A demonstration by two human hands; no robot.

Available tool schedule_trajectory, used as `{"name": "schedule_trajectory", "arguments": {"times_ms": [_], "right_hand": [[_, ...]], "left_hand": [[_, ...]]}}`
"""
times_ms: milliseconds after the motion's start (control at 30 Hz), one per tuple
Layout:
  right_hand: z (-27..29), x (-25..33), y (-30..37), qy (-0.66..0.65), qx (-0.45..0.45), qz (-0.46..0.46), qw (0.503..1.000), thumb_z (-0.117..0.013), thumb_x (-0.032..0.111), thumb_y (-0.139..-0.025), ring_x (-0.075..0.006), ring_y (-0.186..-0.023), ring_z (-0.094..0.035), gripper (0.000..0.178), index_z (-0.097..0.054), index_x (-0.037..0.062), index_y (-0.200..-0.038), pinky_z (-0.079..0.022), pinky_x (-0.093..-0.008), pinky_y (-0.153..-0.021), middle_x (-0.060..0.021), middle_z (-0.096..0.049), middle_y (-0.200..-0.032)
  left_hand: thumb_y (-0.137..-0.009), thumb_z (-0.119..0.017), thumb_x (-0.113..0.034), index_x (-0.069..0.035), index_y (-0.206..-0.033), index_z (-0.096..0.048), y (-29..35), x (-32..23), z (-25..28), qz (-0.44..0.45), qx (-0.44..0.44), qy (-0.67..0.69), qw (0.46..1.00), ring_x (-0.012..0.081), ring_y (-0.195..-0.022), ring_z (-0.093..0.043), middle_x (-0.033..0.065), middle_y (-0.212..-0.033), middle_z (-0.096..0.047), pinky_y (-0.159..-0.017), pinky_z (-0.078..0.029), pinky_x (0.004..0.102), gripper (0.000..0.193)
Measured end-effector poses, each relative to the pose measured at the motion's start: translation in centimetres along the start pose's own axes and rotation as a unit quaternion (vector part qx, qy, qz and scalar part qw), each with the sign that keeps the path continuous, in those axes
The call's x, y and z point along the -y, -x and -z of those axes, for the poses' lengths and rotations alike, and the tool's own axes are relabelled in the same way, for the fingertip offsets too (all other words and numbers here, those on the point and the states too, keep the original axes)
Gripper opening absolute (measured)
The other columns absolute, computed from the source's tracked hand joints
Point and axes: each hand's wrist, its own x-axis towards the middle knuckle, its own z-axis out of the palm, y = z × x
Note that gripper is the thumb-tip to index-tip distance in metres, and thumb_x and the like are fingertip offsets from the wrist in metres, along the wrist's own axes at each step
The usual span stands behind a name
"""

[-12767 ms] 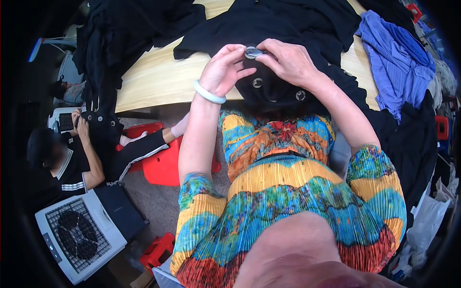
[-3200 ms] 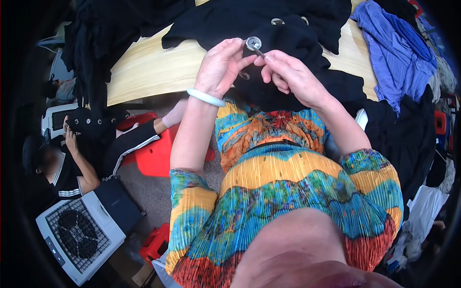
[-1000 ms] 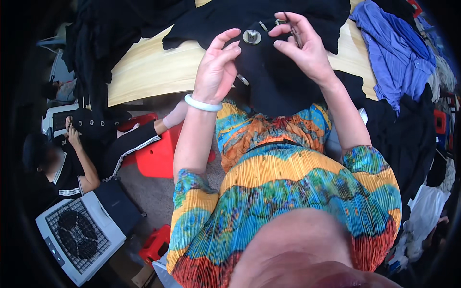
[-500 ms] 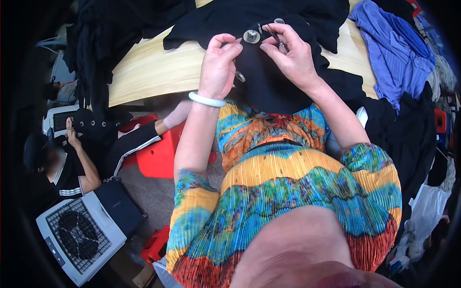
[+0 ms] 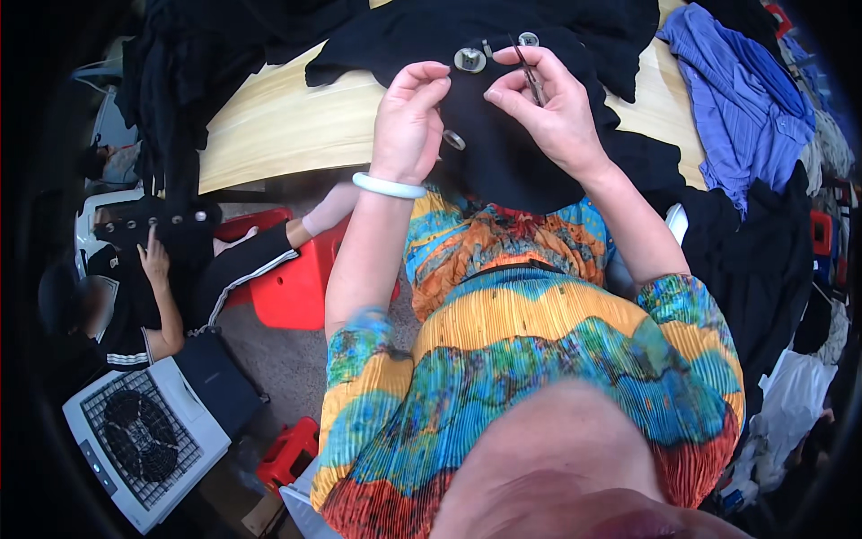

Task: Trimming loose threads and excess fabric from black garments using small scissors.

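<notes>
A black garment [image 5: 503, 153] hangs over the table's near edge, with a large round button [image 5: 470, 60] on it just beyond my hands. Another button [image 5: 528, 40] lies past my right hand, and a third button [image 5: 454, 140] shows tilted beside my left wrist. My left hand [image 5: 411, 117] has thumb and forefinger pinched together near the first button; whatever is between them is too small to see. In my right hand [image 5: 558, 112] is a pair of small dark scissors [image 5: 532, 79], pointed away from me, while its thumb and forefinger stay slightly apart.
The pale wooden table [image 5: 287, 126] carries more black cloth. Blue-purple clothing [image 5: 741, 108] drapes over its right side. At left, a co-worker's hand [image 5: 154, 260] is over dark cloth with several round rings, near a red stool [image 5: 292, 287] and a white fan unit [image 5: 144, 440].
The scissors in my right hand have swung more upright, their tips now showing above the fingers. My left hand barely moved. The co-worker's hand has dropped and the ringed cloth has shifted.
</notes>
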Motion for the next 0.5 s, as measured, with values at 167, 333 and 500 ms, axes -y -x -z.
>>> {"name": "schedule_trajectory", "arguments": {"times_ms": [167,333,500], "right_hand": [[0.0,-1.5,-0.3,0.014,-0.051,0.077,0.996,-0.061,0.001,-0.074,-0.0038,-0.070,-0.051,0.033,-0.047,0.0011,-0.104,-0.040,-0.0149,-0.062,-0.0020,-0.057,-0.081],[-0.4,-1.2,-0.5,0.155,-0.066,0.125,0.978,-0.062,0.001,-0.071,-0.0075,-0.076,-0.055,0.034,-0.047,0.0026,-0.102,-0.043,-0.0186,-0.063,-0.0055,-0.059,-0.084],[-0.1,-0.7,-0.4,0.137,-0.051,0.082,0.986,-0.062,0.005,-0.073,-0.0019,-0.069,-0.049,0.035,-0.047,0.0031,-0.104,-0.039,-0.0144,-0.062,-0.0011,-0.057,-0.082]], "left_hand": [[-0.077,-0.050,0.005,-0.004,-0.087,-0.052,-0.1,-0.1,0.7,0.063,0.006,0.077,0.995,0.0114,-0.082,-0.049,0.0041,-0.085,-0.052,-0.078,-0.040,0.0213,0.013],[-0.076,-0.051,0.006,-0.002,-0.087,-0.051,0.5,0.1,-0.1,0.087,0.024,0.054,0.994,0.0120,-0.082,-0.049,0.0051,-0.085,-0.052,-0.078,-0.040,0.0219,0.013],[-0.075,-0.051,0.007,-0.001,-0.086,-0.052,0.4,-0.2,-0.2,0.079,0.030,0.034,0.996,0.0119,-0.082,-0.050,0.0053,-0.085,-0.053,-0.078,-0.041,0.0214,0.013]]}}
